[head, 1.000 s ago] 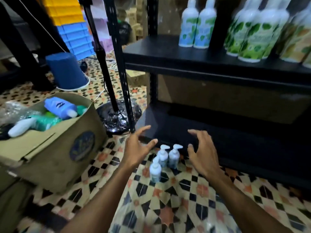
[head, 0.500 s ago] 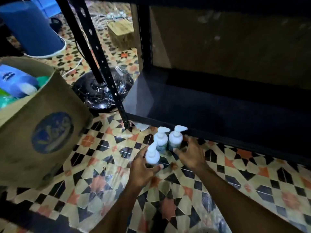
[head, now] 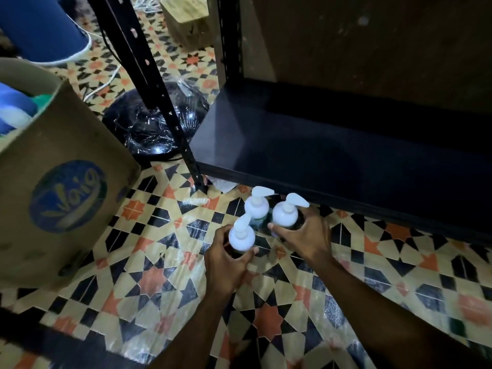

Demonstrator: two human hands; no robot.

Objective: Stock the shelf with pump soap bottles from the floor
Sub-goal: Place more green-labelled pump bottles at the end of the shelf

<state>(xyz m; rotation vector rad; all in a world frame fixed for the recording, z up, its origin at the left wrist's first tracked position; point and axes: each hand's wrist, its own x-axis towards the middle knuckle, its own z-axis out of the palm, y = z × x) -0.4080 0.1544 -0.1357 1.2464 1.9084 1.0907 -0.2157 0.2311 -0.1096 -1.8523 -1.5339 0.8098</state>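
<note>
**Left hand (head: 226, 259) and right hand (head: 306, 238) each grasp a soap bottle by the shelf**

Head view: the left hand curls round the nearest bottle (head: 241, 237), thumb on the near side, fingers on the far side; the right hand wraps the right-hand bottle (head: 285, 215) in the same way; a third bottle (head: 257, 207) stands untouched just behind and between those two, close against them. All three are upright on the patterned tile floor (head: 159, 275), just in front of the lowest black shelf board (head: 319, 145); a cardboard box (head: 66, 187) holding other products sits well apart to the left.

The step in hand appears to be the pick-up; both grips look set, and neither bottle seems lifted yet. The next move likely calls for raising both bottles straight up, clear of the third bottle's pump spout; then carrying them over the shelf's front edge and setting them upright on the board; the third bottle would remain to be fetched.
</note>
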